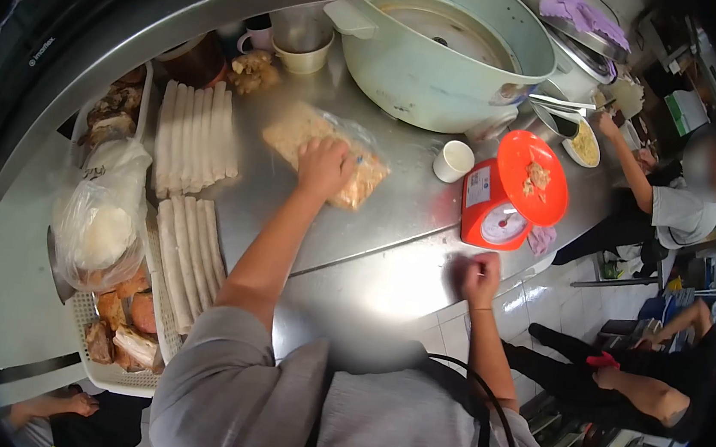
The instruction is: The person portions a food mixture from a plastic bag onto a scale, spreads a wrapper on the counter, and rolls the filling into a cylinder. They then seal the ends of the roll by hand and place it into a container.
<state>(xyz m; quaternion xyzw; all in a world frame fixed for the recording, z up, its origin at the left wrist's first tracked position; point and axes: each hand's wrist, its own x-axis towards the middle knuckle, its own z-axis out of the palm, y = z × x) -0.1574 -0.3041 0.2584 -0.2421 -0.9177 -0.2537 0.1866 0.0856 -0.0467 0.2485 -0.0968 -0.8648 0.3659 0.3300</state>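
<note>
A clear plastic bag of pale brown food (364,181) lies on the steel counter, and my left hand (325,167) rests on top of it, fingers spread over the bag. At the counter's front edge, my right hand (481,278) is closed, just below the red scale (481,203); whether anything is inside it is hidden. The scale's round red tray (551,160) holds a small heap of shredded food (536,179). A white cup (453,161) stands left of the scale.
Long white rolls (197,135) lie in rows at the left, beside a bagged white item (103,229) and a basket of meat pieces (135,323). A large green tub (439,93) stands behind. Other people (691,212) stand at the right; another person's hand (82,404) shows lower left.
</note>
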